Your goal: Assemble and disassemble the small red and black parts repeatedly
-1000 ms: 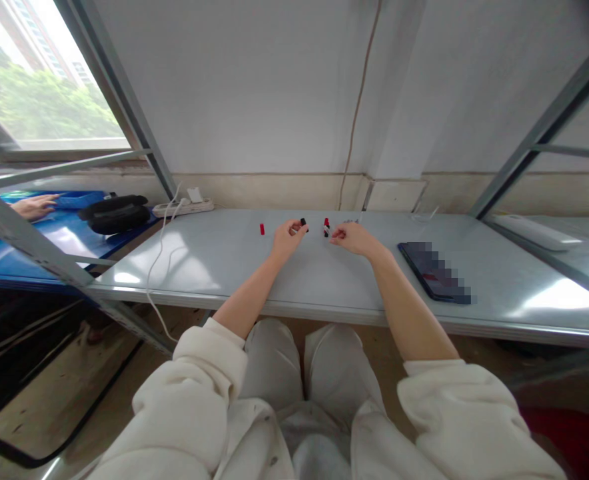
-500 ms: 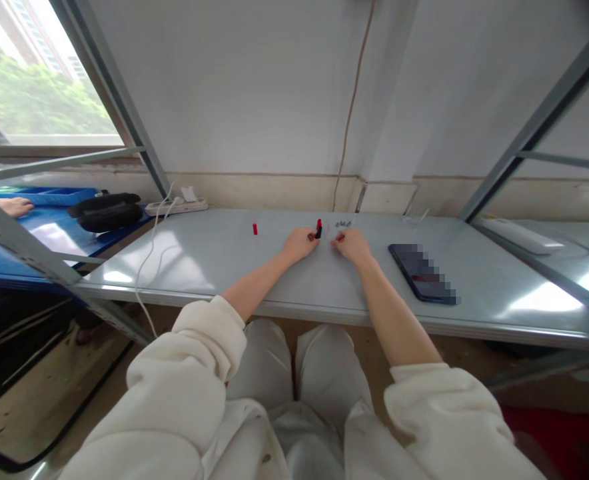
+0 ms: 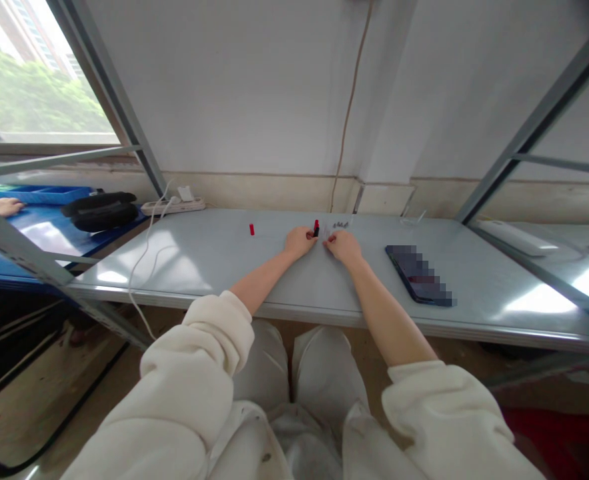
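My left hand (image 3: 300,242) is closed, with thumb and fingertips pinching a small black cylinder-like piece (image 3: 316,231). Just behind that piece stands a small red piece (image 3: 316,223); whether the two are joined I cannot tell. Facing it, a short gap away, my right hand (image 3: 344,246) has its fingertips pressed together low over the tabletop. What those fingers hold, if anything, is too small to make out. Several small grey pieces (image 3: 341,225) lie behind my right hand. Off to the left, another small red cylinder (image 3: 252,229) rests apart on the grey table (image 3: 224,260).
A dark phone (image 3: 414,277) lies to the right. At the back left sits a white power strip (image 3: 174,205) with a cable hanging over the front edge. Metal posts frame both sides. On a blue surface farther left are a black case (image 3: 99,211) and another person's hand (image 3: 4,206).
My right hand has come slightly closer to my left hand. The left hand keeps its pinch on the black piece. The whole view has shifted a little.
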A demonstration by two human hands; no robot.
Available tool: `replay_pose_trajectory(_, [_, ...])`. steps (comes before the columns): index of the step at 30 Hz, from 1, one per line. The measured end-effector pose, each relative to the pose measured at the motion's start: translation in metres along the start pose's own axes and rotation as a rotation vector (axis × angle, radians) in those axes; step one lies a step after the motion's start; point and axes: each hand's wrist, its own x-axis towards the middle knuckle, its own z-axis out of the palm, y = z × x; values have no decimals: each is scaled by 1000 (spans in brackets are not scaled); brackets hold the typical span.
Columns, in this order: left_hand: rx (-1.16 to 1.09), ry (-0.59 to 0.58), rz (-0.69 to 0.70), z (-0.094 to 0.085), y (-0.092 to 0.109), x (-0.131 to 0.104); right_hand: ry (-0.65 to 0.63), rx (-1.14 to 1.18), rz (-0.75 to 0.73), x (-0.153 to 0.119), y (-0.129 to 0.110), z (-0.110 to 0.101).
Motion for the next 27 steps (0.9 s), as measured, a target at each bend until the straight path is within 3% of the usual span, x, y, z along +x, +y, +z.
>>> replay_pose_trajectory(14, [49, -27, 1, 3, 0, 2, -38, 8, 19, 0, -2, -1])
replay_pose_trajectory(27, [13, -37, -86, 0, 2, -1, -18, 11, 6, 0, -1, 0])
